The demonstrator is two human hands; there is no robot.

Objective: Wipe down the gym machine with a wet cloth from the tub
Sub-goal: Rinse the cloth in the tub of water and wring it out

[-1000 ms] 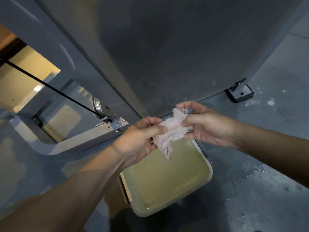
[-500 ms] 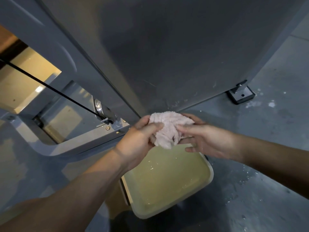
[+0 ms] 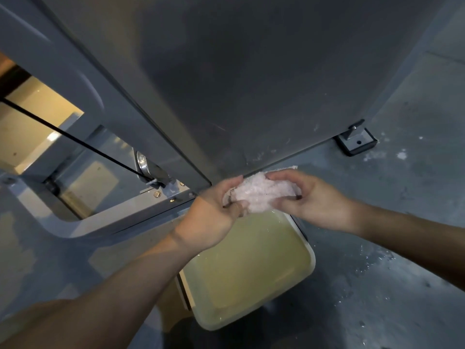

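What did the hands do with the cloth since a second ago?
The cloth had a loose tail hanging down toward the tub. That tail has been gathered up, so the cloth is now a bunched wad. The left hand and the right hand both kept hold of it and closed in around it. The tub of yellowish water and the grey machine panel stayed put.

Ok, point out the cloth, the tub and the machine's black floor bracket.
cloth [image 3: 261, 195]: head view, on its bunched middle.
tub [image 3: 312, 263]: head view, on its right rim.
floor bracket [image 3: 362, 147]: head view, on its black base plate.
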